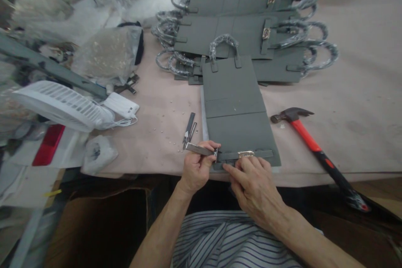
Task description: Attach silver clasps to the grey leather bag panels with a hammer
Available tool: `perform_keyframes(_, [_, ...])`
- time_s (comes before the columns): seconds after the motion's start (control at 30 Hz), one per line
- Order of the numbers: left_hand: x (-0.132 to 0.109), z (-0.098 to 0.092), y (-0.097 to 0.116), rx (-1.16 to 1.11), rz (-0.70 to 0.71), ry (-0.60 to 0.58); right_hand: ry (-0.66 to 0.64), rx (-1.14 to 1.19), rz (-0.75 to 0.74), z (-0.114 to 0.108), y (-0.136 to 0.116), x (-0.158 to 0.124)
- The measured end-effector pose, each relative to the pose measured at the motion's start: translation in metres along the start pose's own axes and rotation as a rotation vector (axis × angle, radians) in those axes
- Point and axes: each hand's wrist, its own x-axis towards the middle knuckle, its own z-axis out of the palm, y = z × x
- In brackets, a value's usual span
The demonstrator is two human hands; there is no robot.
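My left hand [196,171] is closed around a flat metal bar [199,149], whose far end points left. A small shiny metal piece [216,154] shows at its fingertips, over the left end of a strap. That grey strap [264,154] lies across the near end of a grey bag panel [234,92] with a plastic-wrapped handle [224,42]. My right hand [253,180] bends over the panel's near edge, its index fingertip pressed beside the strap; the thumb is partly hidden. Just above its knuckles sits a gold clasp [246,154] on the strap.
A claw hammer [309,138] lies right of the panel, its handle over the table edge. Slim metal tools [189,129] and tiny studs lie left. More grey bag panels [226,33] are stacked behind. A white fan [63,102] and plastic bags [103,54] crowd the left.
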Motion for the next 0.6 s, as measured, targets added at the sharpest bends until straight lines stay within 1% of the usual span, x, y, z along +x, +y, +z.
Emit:
perform_keyframes(0.13, [0.001,-0.002,-0.001,0.001,-0.026,-0.014,-0.039,-0.059,-0.003,-0.003,0.000,0.003])
perform_keyframes(0.3, [0.003,-0.005,-0.002,-0.049,-0.088,-0.041,-0.043,-0.076,-0.015,-0.002,-0.001,0.002])
perform_keyframes(0.47, [0.011,-0.011,-0.002,-0.097,-0.152,-0.103,-0.071,-0.041,0.002,-0.002,0.000,0.003])
perform_keyframes(0.6, [0.014,-0.010,0.000,-0.089,-0.159,-0.101,-0.094,0.003,0.022,-0.004,0.000,0.003])
